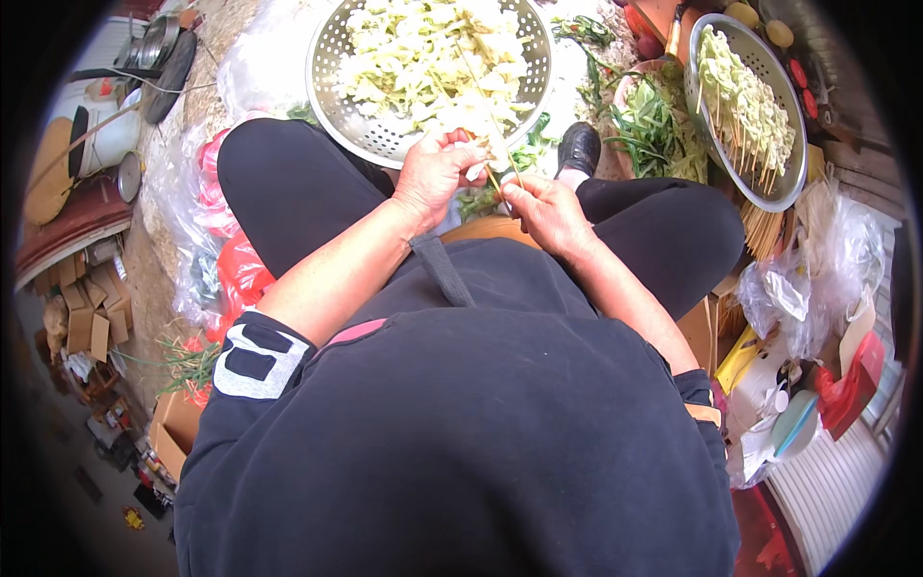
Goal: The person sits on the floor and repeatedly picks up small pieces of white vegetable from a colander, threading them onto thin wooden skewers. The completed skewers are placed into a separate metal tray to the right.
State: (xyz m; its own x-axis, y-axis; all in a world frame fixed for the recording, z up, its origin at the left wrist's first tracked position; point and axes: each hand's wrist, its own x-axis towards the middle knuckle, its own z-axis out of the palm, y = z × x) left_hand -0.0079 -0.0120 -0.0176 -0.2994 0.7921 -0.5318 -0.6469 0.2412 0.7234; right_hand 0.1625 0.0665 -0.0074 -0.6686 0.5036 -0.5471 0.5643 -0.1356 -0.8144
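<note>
My left hand (435, 177) pinches a pale cabbage-like leaf piece (477, 169) between thumb and fingers. Close beside it, my right hand (551, 210) grips the lower end of a thin bamboo skewer (513, 167). A second thin stick passes by the left fingertips; which hand holds it is hard to tell. Just beyond both hands, between my knees, is a perforated metal colander (322, 79) heaped with loose pale green leaf pieces (433, 61). Off to the right, another metal colander (766, 202) carries several skewers threaded with similar leaf pieces (750, 108).
Green leaves (642, 137) fill a pinkish basin near my right shoe (579, 150). A knife handle (675, 36) shows behind it. Bare bamboo sticks (763, 229) stand below the right colander, near clear plastic bags (815, 252). Red plastic bags (241, 267) lie by my left knee.
</note>
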